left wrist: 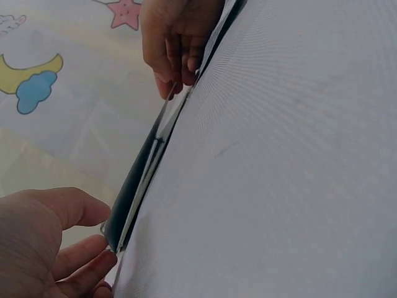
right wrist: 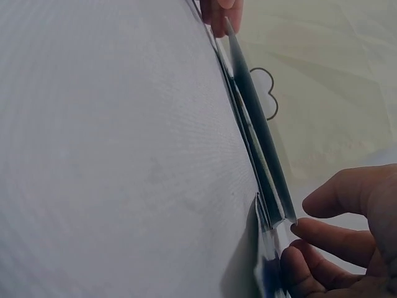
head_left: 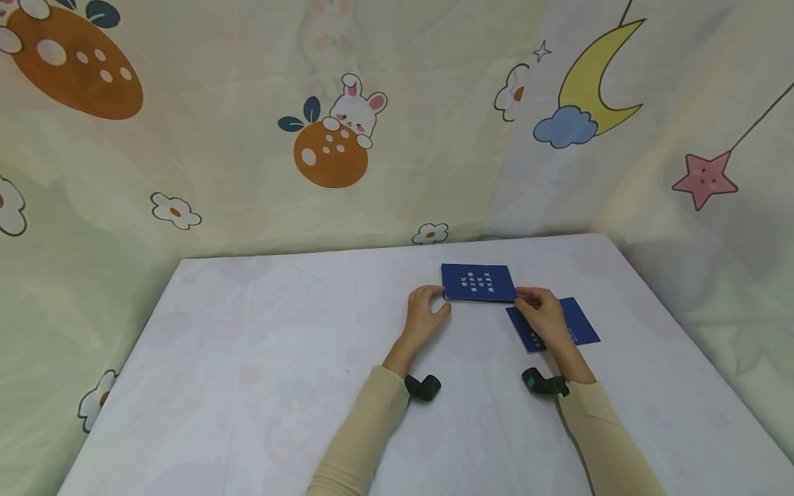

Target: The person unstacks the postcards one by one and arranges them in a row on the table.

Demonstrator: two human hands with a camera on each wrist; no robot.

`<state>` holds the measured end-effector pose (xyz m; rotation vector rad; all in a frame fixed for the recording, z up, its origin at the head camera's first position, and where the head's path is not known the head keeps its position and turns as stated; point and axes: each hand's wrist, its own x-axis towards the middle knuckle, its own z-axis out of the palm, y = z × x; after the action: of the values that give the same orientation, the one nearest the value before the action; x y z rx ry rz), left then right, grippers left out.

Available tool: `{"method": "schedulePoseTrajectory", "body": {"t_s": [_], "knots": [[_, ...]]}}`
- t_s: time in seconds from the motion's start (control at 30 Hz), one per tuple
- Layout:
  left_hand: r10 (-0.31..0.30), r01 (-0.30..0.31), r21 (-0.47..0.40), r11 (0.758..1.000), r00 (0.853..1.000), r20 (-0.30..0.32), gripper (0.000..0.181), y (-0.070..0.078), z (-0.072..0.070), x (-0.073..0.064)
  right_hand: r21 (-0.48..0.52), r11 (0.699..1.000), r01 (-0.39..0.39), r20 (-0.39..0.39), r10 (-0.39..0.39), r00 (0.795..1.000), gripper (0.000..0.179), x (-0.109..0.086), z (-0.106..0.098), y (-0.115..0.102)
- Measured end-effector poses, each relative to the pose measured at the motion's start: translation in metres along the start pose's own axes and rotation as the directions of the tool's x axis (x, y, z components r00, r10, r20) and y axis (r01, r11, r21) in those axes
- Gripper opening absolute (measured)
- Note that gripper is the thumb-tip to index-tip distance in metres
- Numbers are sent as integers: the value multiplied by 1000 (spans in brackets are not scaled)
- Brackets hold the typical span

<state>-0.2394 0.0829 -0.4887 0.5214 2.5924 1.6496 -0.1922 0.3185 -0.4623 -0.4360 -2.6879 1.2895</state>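
Note:
A dark blue folded card (head_left: 477, 282) with rows of white characters lies near the table's far edge. In the left wrist view its edge shows layers, the blue cover (left wrist: 133, 186) standing slightly raised. My left hand (head_left: 424, 319) is at its left end, fingertips touching the edge and thumb spread apart in the head view. At the right end is my right hand (head_left: 544, 318); one fingertip touches the card's corner (right wrist: 286, 214), with the thumb a little off it. Beneath the right hand lies a second blue card (head_left: 580, 322), partly hidden by that hand.
Both cards rest on a white-covered table (head_left: 279, 358). A patterned cloth wall (head_left: 236, 138) with cartoon prints rises right behind the table and along its sides. A small black device (head_left: 423, 388) is worn at the left wrist, another (head_left: 542, 383) at the right.

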Motion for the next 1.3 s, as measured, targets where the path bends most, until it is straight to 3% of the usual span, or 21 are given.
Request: {"method": "schedulePoseTrajectory", "body": {"t_s": [0.23,0.7,1.03,1.3], "knots": [[-13,13,-5,1000,1000,3,37,0,0,0,12,1000,4,-12,-4,1000,38,0,-1,0],[-46,46,-48,998,999,-17,33,5,1,-1,79,995,52,-106,-44,993,32,-3,-2,5],[-15,0,-160,987,996,-90,23,4,2,1,152,987,56,-84,-44,996,31,-3,-4,3],[-51,27,-182,983,990,-130,26,9,0,-6,127,991,37,-80,-27,996,31,-11,-3,-1]]}}
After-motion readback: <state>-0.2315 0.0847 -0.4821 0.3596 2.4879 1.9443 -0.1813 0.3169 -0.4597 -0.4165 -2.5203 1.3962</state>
